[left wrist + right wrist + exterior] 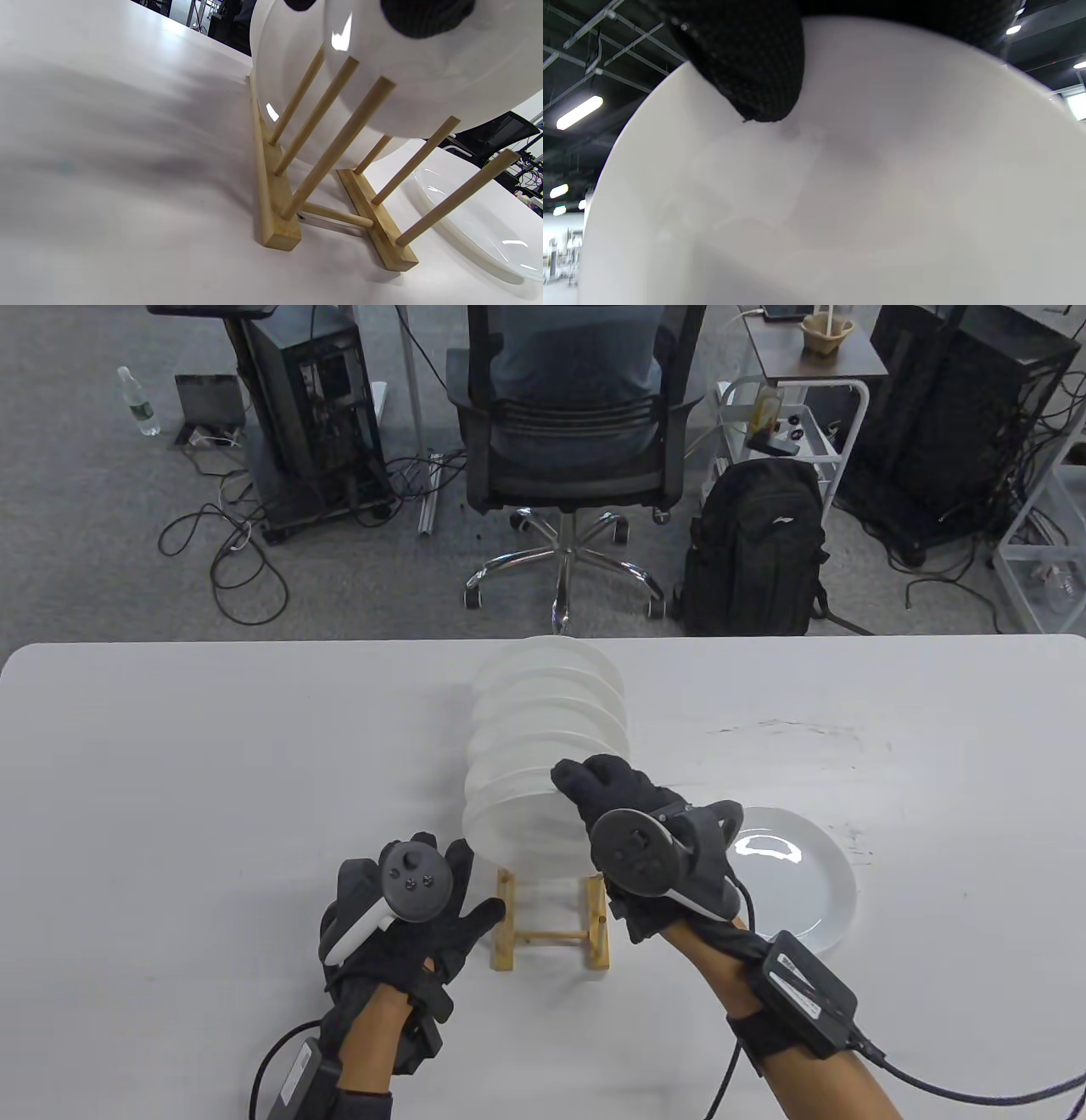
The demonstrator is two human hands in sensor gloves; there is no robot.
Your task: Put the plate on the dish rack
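Observation:
A wooden dish rack stands at the table's middle with several white plates upright in it. My right hand grips the top right rim of the front plate, which stands upright in the rack's near slots. In the right wrist view one gloved finger presses on that plate's face. My left hand lies open with fingers spread just left of the rack, its fingertips by the front plate's lower left edge; I cannot tell if they touch. The left wrist view shows the rack and the plate.
Another white plate lies flat on the table right of the rack, also seen in the left wrist view. Beyond the table's far edge stand an office chair and a black backpack.

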